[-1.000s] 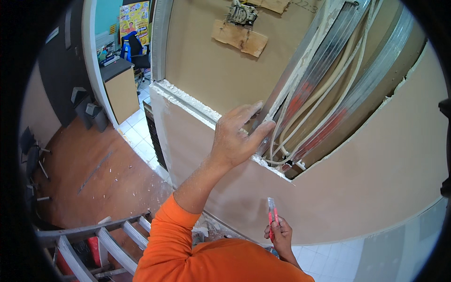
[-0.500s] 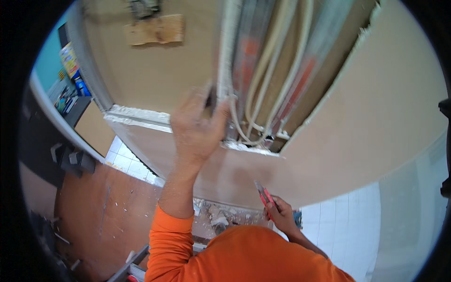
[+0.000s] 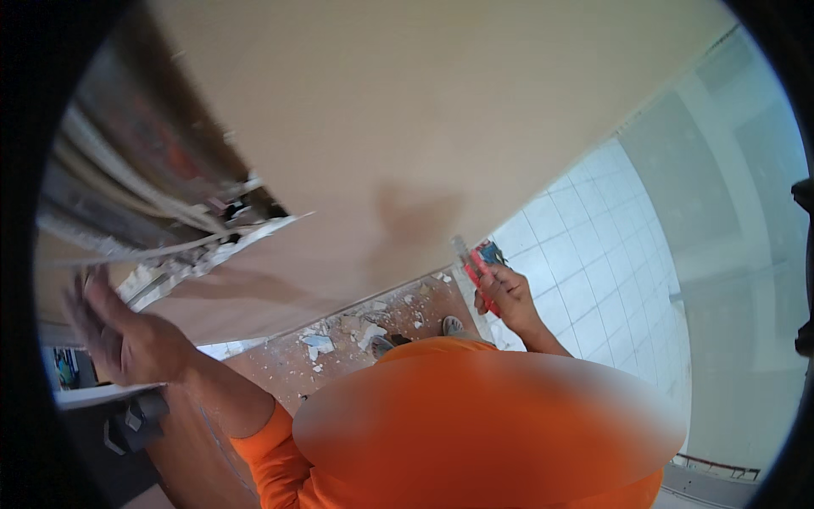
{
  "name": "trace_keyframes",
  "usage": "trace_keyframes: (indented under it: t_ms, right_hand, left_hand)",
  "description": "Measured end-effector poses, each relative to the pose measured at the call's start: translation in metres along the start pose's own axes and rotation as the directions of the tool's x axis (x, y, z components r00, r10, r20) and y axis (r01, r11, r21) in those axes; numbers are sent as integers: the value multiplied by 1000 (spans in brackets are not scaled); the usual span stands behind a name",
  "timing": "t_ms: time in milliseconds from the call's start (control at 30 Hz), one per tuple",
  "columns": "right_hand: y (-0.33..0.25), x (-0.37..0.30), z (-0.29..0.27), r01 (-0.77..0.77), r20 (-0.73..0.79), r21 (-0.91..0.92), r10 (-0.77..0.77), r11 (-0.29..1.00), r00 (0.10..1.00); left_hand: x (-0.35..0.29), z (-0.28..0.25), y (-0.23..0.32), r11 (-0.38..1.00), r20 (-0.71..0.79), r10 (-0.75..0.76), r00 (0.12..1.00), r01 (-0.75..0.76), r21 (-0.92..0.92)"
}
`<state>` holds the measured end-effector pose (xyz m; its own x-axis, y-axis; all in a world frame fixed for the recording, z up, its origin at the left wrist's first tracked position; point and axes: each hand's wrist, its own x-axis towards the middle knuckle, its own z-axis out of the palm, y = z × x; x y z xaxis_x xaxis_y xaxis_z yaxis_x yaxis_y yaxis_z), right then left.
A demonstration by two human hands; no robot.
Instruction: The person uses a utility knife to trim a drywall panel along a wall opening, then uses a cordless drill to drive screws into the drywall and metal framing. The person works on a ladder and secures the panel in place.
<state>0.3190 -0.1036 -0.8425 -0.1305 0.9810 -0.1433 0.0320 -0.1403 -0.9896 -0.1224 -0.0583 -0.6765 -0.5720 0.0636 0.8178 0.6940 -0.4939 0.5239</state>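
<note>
My right hand (image 3: 514, 302) is wrapped round a red utility knife (image 3: 477, 278), its pale blade end pointing up toward the wall. At the left my left hand (image 3: 140, 341) is raised with fingers apart, close under the broken lower edge (image 3: 182, 270) of a cut-out in the plasterboard wall (image 3: 365, 110). Nothing shows in that hand, and whether its fingertips touch the edge I cannot tell. Inside the cut-out run pale cables (image 3: 127, 174) beside metal studs, blurred by motion.
Broken plaster pieces (image 3: 318, 343) litter the brown floor at the wall's foot, near my shoes (image 3: 454, 325). White floor tiles (image 3: 577, 246) lie to the right, before a grey-green wall panel (image 3: 729, 254). Dark grey objects (image 3: 136, 422) stand at lower left.
My view has swung right, so the cut-out now lies at the left. My left hand has come off the upright stud edge and opened. The knife stays in my right hand.
</note>
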Motion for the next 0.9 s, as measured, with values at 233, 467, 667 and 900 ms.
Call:
trace_keyframes:
  t_ms: [233, 467, 667, 900]
  right_hand:
    - [14, -13, -116, 65, -132, 150, -45, 987, 990]
    - [46, -15, -217, 14, -58, 296, 3, 955, 998]
    - [74, -21, -203, -276, 271, 249, 207, 928, 940]
    - [73, -33, -168, -154, 352, 235, 64, 960, 934]
  left_hand:
    - [-84, 19, 67, 924, 155, 382, 911, -379, -50]
    - [-290, 70, 139, 916, 932, -230, 282, 386, 109]
    - [-404, 83, 190, 666, 863, -247, -440, 570, 481]
    - [-441, 72, 191, 342, 803, -245, -543, 727, 596]
